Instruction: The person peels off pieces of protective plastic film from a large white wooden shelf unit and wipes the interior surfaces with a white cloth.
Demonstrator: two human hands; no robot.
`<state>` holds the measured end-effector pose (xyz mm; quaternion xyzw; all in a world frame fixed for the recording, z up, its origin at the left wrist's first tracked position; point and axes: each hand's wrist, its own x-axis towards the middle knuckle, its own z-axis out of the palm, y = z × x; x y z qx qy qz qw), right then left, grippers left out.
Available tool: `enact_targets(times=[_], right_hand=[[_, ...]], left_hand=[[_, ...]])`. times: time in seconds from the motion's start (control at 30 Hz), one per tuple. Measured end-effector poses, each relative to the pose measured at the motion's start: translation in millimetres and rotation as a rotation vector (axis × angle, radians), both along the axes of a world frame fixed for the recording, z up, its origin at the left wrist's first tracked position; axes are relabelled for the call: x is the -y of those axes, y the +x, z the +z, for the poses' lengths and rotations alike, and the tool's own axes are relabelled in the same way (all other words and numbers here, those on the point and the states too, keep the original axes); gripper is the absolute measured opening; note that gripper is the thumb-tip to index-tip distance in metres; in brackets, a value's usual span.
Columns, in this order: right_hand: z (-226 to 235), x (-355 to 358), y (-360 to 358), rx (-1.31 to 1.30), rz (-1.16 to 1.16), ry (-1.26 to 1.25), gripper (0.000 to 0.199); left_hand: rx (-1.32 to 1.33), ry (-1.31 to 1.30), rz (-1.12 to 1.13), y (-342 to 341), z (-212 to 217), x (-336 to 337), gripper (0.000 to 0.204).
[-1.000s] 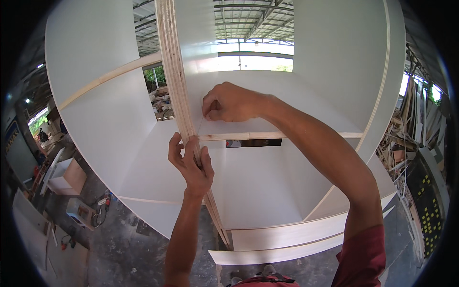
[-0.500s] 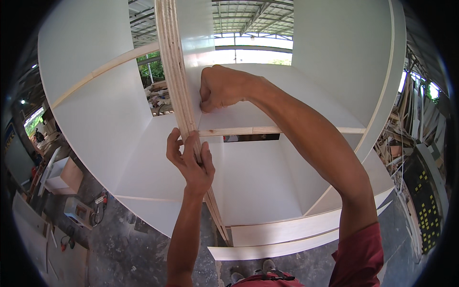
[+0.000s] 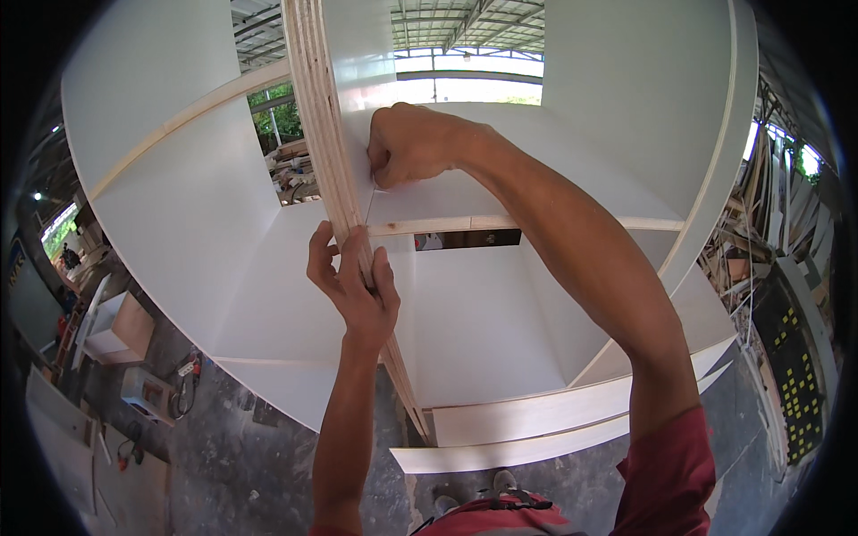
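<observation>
A large white laminated cabinet carcass (image 3: 206, 223) with raw plywood edges fills the view. Its upright divider panel (image 3: 323, 143) runs from the top centre down toward me. My left hand (image 3: 353, 286) grips the divider's plywood edge, fingers wrapped around it. My right hand (image 3: 411, 143) is closed in a fist against the white face of the divider, just above a horizontal shelf edge (image 3: 465, 223); whether it holds anything small is hidden. A dark gap (image 3: 469, 239) shows under that shelf.
Grey concrete floor (image 3: 250, 447) lies below. A small white box unit (image 3: 116, 330) and power tools with cables (image 3: 156, 393) sit at lower left. Stacked boards and racks (image 3: 786, 313) stand at right. An open metal roof (image 3: 465, 18) is overhead.
My right hand has slid left and slightly up along the shelf to the divider. My left hand keeps its grip on the plywood edge. The view has shifted a little.
</observation>
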<state>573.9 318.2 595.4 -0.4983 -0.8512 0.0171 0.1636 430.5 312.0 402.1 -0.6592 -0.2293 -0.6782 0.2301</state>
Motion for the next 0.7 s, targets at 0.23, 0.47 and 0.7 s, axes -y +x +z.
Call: enact_targets(times=[0.23, 0.47, 0.7], right_hand=[[-7.8, 1.1, 2.8, -0.151, 0.061, -0.048, 0.019], [-17.9, 3.7, -1.2, -0.133, -0.019, 0.040, 0.020], [-21.4, 9.2, -3.3, 0.071, -0.082, 0.093, 0.024]], left_hand=[[0.008, -0.005, -0.036, -2.5, -1.5, -3.4, 0.044], [0.004, -0.028, -0.042, -2.0, -0.2, -0.3, 0.046], [-0.003, -0.011, -0.042, -1.3, 0.3, -1.2, 0.046]])
